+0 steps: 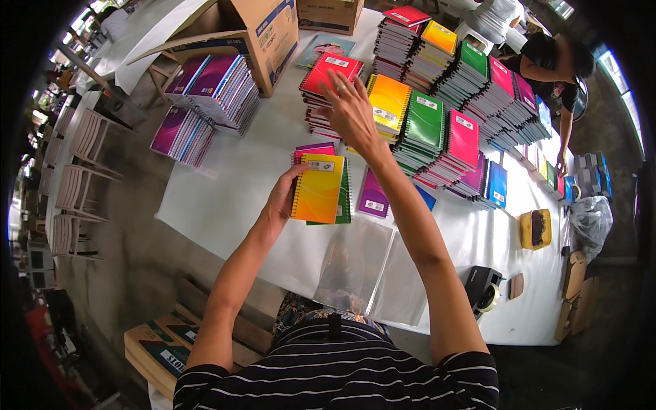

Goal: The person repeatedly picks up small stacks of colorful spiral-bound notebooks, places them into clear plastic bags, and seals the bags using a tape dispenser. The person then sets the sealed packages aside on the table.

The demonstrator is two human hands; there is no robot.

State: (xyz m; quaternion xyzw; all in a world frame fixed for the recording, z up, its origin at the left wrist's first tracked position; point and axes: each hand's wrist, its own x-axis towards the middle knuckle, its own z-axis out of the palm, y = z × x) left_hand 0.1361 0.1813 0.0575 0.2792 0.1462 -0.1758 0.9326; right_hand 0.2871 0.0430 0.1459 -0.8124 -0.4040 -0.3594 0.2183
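My left hand [279, 197] grips a small fanned bundle of spiral notebooks, with a yellow notebook [320, 195] on top. Beneath it show the edges of a green notebook [345, 198], a pink one and a purple one. Fingers spread, my right hand [357, 117] is over the near edge of a stack of red notebooks [326, 76]; whether it touches the stack I cannot tell. To the right of that stand stacks of yellow [389, 99], green [424, 123] and pink notebooks [462, 137]. A purple notebook [374, 195] lies flat, partly behind my right forearm.
Clear plastic sheets [355, 260] lie at the table's near edge. Rightward are a tape dispenser [484, 288], a yellow tub [535, 229] and a plastic bag [591, 222]. Purple notebook stacks [215, 85] and an open carton [270, 44] stand left. A co-worker [553, 65] reaches in at far right.
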